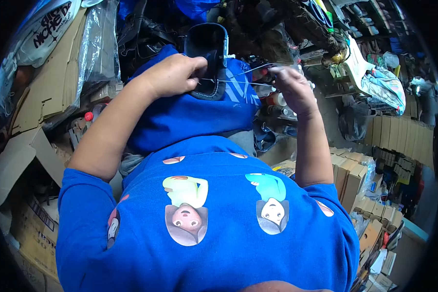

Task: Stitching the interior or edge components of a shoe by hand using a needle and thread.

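A black shoe (206, 41) lies on the blue cloth (180, 117) over my lap, its hollow inside facing up. White stitching runs along its edge. My left hand (177, 74) reaches over the shoe's left side, its fingers closed at the inner edge where a white thread (248, 83) comes to them. From there the thread stretches taut across the shoe's right rim to my right hand (294, 89). That hand is raised to the right, apart from the shoe, with its fingers pinched on the thread and slightly blurred. A second strand loops up to the same fingers.
Flattened cardboard (63, 68) and clear plastic wrap (98, 48) stand at the left. A red-capped bottle (89, 116) is near my left forearm. Stacked cardboard boxes (350, 177) fill the right. A white chair (357, 63) with a patterned cloth stands at the far right.
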`<action>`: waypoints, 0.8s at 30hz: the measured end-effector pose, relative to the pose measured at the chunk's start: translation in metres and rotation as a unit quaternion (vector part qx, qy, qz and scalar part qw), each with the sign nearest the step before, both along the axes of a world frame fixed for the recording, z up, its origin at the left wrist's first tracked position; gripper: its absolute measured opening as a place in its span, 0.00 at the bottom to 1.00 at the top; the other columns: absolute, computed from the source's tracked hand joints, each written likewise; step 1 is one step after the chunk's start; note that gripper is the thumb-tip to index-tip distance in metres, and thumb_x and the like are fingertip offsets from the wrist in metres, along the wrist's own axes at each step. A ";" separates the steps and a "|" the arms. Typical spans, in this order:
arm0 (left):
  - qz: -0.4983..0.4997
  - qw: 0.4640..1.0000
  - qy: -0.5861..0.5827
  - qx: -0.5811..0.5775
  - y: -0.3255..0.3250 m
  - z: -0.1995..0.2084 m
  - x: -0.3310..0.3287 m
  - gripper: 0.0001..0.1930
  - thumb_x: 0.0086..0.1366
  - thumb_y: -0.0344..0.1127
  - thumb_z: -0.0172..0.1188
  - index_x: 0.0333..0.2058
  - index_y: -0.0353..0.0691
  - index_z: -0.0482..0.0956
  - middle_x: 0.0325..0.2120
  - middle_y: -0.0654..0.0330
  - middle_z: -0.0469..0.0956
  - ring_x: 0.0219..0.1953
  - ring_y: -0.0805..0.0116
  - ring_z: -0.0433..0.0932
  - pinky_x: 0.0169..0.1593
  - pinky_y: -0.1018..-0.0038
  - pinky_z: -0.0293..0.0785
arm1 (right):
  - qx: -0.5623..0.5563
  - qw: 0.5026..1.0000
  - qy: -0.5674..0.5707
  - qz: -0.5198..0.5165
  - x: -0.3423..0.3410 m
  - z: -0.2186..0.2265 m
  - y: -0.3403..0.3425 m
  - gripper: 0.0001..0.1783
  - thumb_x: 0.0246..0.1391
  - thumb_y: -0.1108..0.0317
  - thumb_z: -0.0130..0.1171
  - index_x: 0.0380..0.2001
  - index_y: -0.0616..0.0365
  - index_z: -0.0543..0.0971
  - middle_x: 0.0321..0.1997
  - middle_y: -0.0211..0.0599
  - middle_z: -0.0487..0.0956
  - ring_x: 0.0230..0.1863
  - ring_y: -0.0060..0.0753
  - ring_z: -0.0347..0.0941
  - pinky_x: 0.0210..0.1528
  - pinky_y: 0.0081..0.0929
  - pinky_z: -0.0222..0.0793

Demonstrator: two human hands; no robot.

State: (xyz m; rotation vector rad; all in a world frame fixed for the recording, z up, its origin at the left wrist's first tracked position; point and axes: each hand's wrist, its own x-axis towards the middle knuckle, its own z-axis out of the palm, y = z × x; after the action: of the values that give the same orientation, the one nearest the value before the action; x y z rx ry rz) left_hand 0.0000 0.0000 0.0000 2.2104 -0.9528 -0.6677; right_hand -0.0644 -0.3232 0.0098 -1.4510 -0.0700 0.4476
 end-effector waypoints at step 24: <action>0.253 0.914 -0.310 -0.075 0.041 -0.014 0.024 0.07 0.65 0.33 0.53 0.36 0.38 0.76 0.33 0.52 0.78 0.37 0.54 0.78 0.41 0.66 0.74 | -0.505 0.843 -0.186 0.019 -0.019 -0.053 0.042 0.22 0.58 0.51 0.51 0.20 0.59 0.72 0.21 0.46 0.74 0.28 0.53 0.70 0.37 0.42 0.62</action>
State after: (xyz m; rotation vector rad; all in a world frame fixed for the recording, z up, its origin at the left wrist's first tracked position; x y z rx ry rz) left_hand 0.0237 0.0407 -0.0141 2.4197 -0.6237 0.3580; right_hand -0.0836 -0.2812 -0.0434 -2.5805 -0.1948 0.2117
